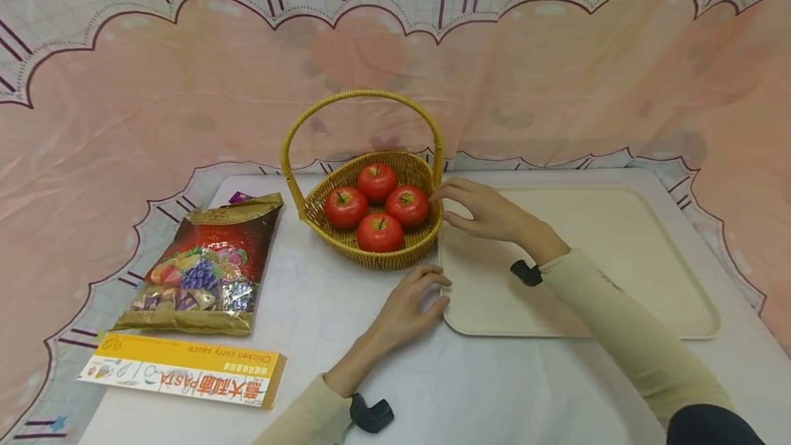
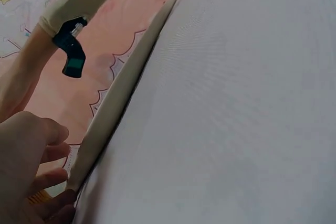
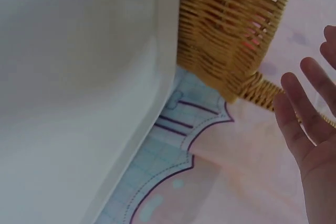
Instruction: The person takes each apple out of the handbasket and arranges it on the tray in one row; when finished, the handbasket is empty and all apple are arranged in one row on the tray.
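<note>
Several red apples [image 1: 380, 233] lie in a yellow wicker basket [image 1: 383, 261] with a tall hoop handle. My right hand [image 1: 485, 210] is at the basket's right side, above a cream tray [image 1: 575, 259], its fingers spread and holding nothing. In the right wrist view those fingers [image 3: 294, 124] are extended near the basket's handle. My left hand [image 1: 404, 307] is in front of the basket by the tray's left edge, fingers loosely bent around nothing. The left wrist view has this hand [image 2: 26, 166] beside the tray's rim [image 2: 121, 93]; contact cannot be told.
To the left lies a red and gold bag of fruit candy [image 1: 207, 266]. A yellow and white pasta box [image 1: 185, 371] is in front of it. Behind the white table [image 1: 346, 390] hangs a pink patterned cloth [image 1: 556, 88].
</note>
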`<state>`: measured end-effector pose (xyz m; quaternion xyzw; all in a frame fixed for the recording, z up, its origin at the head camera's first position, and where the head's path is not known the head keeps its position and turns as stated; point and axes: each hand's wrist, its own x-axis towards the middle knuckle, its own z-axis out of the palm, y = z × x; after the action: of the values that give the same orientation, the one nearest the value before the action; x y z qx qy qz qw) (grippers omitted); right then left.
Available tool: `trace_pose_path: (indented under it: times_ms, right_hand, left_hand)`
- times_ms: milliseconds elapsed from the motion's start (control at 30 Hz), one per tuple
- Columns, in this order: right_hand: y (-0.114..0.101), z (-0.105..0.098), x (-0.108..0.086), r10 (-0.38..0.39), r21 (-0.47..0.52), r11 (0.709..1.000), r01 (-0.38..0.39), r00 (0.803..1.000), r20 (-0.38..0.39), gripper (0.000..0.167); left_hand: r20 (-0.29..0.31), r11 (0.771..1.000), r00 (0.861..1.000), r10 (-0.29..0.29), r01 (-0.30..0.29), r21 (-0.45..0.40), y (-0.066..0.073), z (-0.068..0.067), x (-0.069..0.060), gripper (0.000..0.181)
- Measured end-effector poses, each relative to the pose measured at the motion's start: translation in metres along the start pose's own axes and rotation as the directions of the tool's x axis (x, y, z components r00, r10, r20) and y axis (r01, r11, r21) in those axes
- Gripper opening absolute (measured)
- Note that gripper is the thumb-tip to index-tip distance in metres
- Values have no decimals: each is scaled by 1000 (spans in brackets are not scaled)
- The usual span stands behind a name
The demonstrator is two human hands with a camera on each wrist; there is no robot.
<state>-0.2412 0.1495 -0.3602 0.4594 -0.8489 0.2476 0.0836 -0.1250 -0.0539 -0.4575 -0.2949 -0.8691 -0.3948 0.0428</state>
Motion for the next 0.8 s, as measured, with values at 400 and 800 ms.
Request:
trace_pose_path:
  times_ms: [400,800]
  right_hand:
    - [-8,3,29,6,-60,998,0,994,108,33]
    - [-7,17,61,7,-100,995,18,969,246,33]
  left_hand:
    - [100,987,993,55,-69,144,1,7,-3,25]
    - [101,981,983,155,-166,105,-7,9,-7,25]
